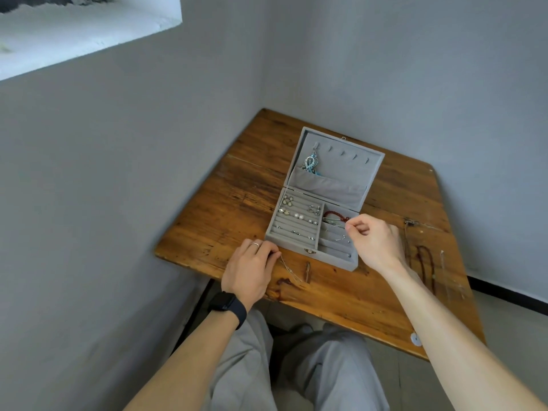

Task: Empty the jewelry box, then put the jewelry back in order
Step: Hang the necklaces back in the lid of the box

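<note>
The grey jewelry box (pixel 320 215) stands open on the wooden counter (pixel 237 203) between the hands, the left hand (pixel 252 266) pinching a thin silver chain (pixel 289 269) at its front-left corner, the right hand (pixel 375 238) pinching something fine over its right compartments.

A grey jewelry box (pixel 321 200) stood open on the wooden counter (pixel 237 209). The left hand (pixel 250 268) pinched a thin silver chain (pixel 289 269) before it; the right hand (pixel 375 240) pinched another fine chain above the box's right compartments.
</note>
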A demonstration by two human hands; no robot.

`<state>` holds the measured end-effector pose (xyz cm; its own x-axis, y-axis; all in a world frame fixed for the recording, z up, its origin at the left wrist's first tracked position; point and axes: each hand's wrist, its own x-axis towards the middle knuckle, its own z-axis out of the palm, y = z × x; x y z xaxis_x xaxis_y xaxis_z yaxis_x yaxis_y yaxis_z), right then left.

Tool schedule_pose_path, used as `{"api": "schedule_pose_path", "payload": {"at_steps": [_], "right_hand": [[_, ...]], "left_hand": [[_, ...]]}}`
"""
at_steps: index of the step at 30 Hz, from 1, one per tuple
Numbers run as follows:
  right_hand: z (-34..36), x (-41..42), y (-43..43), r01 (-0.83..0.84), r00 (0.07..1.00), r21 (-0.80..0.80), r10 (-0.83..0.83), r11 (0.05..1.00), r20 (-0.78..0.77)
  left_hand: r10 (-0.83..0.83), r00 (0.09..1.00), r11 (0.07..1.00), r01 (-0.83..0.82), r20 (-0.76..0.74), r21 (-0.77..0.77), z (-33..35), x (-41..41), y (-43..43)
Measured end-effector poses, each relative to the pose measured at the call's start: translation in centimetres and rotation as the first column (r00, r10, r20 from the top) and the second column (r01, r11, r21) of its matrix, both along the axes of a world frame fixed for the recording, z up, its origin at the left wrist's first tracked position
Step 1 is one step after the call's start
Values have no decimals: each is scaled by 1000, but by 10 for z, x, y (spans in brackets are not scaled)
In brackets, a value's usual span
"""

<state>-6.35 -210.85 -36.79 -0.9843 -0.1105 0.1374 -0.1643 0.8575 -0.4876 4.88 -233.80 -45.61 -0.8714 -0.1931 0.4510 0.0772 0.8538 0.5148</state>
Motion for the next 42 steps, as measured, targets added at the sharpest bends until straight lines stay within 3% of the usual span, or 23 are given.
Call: {"api": "schedule_pose_path", "payload": {"at_steps": [6,12,16,23,27,29,34,38,42], "right_hand": [[4,-12,-1,-62,998,183,57,981,35],[1,-26,-15,-211,977,380,201,901,68],[-12,-22,-20,-309,951,411,293,858,103],[-12,-15,-15,-235,969,279,246,931,-2],[-15,-12,-5,-212,975,404,220,890,27],[-17,-9,3,-181,983,336,175,924,47],[-21,23,17,-58,998,-23,57,998,-34],[-25,60,17,-42,999,-265,31,963,-43],[-23,77,8,-125,963,-455,218,882,158]], "left_hand": [[11,1000,1000,-11,-4,-4,-1,-1,0],[23,1000,1000,-23,17,-9,0,-1,1],[29,1000,999,-29,6,-16,1,-2,2],[26,1000,999,-26,-6,-33,-3,-3,1],[27,1000,1000,-27,13,-17,-5,-4,1],[20,999,1000,-21,46,17,-4,-4,0],[-83,983,991,64,164,119,8,-5,-6],[-215,947,968,174,241,180,36,-10,-2],[-395,879,905,322,266,279,76,-25,14]]}}
